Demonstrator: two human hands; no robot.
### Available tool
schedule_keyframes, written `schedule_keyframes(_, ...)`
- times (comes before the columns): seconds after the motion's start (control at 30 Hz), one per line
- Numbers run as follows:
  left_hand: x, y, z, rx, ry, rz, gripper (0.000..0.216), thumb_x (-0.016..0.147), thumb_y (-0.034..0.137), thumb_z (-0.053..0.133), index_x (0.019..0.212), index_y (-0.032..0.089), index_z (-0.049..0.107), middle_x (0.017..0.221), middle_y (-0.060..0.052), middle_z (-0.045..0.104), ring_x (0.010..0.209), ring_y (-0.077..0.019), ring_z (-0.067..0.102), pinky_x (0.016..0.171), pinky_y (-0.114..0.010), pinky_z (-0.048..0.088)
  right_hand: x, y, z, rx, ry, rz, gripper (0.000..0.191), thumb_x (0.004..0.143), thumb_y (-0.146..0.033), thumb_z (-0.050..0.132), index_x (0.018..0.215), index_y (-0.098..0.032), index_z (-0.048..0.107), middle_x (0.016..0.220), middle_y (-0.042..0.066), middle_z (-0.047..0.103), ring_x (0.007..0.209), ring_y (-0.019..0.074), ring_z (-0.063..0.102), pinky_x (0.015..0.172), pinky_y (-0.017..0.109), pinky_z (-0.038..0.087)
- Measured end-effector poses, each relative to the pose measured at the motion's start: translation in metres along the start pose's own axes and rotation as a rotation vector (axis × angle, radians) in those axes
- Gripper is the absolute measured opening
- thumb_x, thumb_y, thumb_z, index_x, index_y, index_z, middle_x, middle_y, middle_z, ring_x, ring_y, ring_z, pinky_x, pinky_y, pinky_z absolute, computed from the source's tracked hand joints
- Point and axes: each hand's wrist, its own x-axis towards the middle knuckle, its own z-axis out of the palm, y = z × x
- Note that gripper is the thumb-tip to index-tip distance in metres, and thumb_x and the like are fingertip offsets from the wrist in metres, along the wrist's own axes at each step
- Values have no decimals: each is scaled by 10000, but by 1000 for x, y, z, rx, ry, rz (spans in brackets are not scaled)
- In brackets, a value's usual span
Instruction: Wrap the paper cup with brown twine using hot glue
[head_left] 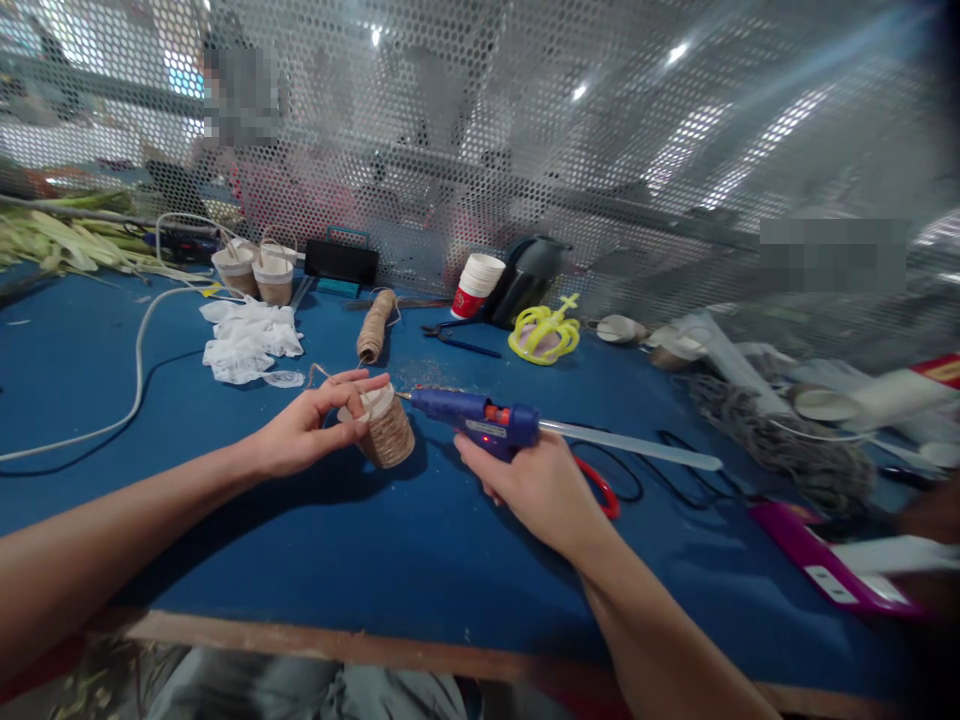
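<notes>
1. The wide blue table (465,560) carries all my work; the twine-wrapped cup is near its middle, in front of me.
2. My right hand (536,490) is closed around the handle of the dark-blue plastic glue gun (450,405). From its back sticks a long translucent glue stick (637,447), and a small red light shows on its side. My trigger finger is hidden, so I cannot tell whether it presses.
3. My left hand (311,425) is half curled: thumb on the near side, the longer fingers stretched over the pale rim. Between them I hold the tilted brown twine-wrapped cup (391,440); how firmly, I cannot tell.
4. Beyond it lies the long tan roll of twine (375,330), apart from both my hands.
5. Smallest is the thin metal nozzle (405,396), pointing at the cup's rim. It touches or is just beside; I cannot tell which.
6. I judge that the step in hand is gluing at the upper edge of the wrapping. The next move calls for a steady cup, a small squeeze of glue, and my left fingertips kept away from the hot nozzle.
</notes>
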Motion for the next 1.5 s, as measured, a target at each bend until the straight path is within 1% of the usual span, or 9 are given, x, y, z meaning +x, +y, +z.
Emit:
schedule_keyframes(0.27, 0, -1, 0, 0, 1, 6, 213, 821, 367, 517, 731, 178, 475, 1365, -129, 443, 1347, -244, 231, 1065, -492, 191, 5, 4, -4, 242, -56, 197, 251, 723, -357, 589, 578, -169, 510, 382, -41, 480, 328, 93, 449, 390, 225, 393)
schedule_keyframes(0.47, 0, 0, -1, 6, 8, 3, 201, 819, 347, 519, 723, 176, 477, 1364, -131, 445, 1344, -252, 232, 1063, -504, 176, 33, 25, -16, 480, 79, 301, 176, 660, -278, 662, 713, -142, 563, 581, -9, 575, 481, 88, 512, 464, 213, 430)
schedule_keyframes(0.57, 0, 0, -1, 3, 6, 7, 184, 822, 330, 516, 727, 177, 479, 1369, -128, 438, 1347, -243, 225, 1064, -499, 177, 55, 37, -19, 436, 133, 376, 139, 733, -245, 608, 652, -143, 561, 612, 6, 582, 507, 72, 520, 465, 184, 421)
schedule_keyframes(0.83, 0, 3, -2, -12, 10, 12, 177, 814, 322, 528, 720, 180, 479, 1348, -125, 464, 1340, -239, 244, 1055, -481, 204, 96, 72, 1, 187, 32, 483, 338, 840, -345, 521, 556, -168, 470, 443, -29, 487, 379, 78, 481, 418, 221, 423)
schedule_keyframes(0.97, 0, 4, -2, -16, 5, 14, 170, 810, 315, 531, 719, 182, 477, 1345, -127, 466, 1338, -236, 246, 1055, -477, 207, 102, 79, 9, -36, -11, 476, 275, 861, -355, 512, 718, -128, 569, 632, -14, 585, 519, 82, 543, 522, 239, 468)
schedule_keyframes(1.1, 1, 7, -2, -16, 4, 12, 178, 809, 320, 529, 715, 179, 475, 1339, -136, 470, 1335, -246, 248, 1051, -481, 212, 99, 70, 7, -210, 64, 393, 181, 797, -292, 600, 707, -136, 588, 781, 66, 625, 776, 183, 594, 683, 329, 471)
schedule_keyframes(1.23, 0, 8, -2, -21, 4, -3, 200, 803, 344, 536, 706, 178, 483, 1326, -128, 485, 1332, -258, 249, 1048, -494, 208, 85, 31, 3, -240, 110, 173, 129, 783, -270, 590, 728, -154, 602, 869, 111, 626, 918, 246, 567, 779, 358, 433)
schedule_keyframes(1.4, 0, 6, -1, 15, -3, 13, 199, 801, 355, 538, 715, 176, 525, 1249, -89, 551, 1306, -273, 291, 1074, -473, 179, 64, -35, 14, -1, -163, -323, 208, 847, -286, 506, 749, -154, 633, 908, 58, 634, 893, 140, 577, 818, 252, 426)
schedule_keyframes(1.5, 0, 6, 1, 13, -6, 18, 203, 794, 362, 536, 750, 165, 560, 1171, -89, 581, 1221, -279, 401, 1056, -433, 245, 62, -54, 26, 31, -312, -364, 224, 832, -263, 525, 669, -137, 614, 884, 82, 641, 937, 172, 571, 819, 278, 430)
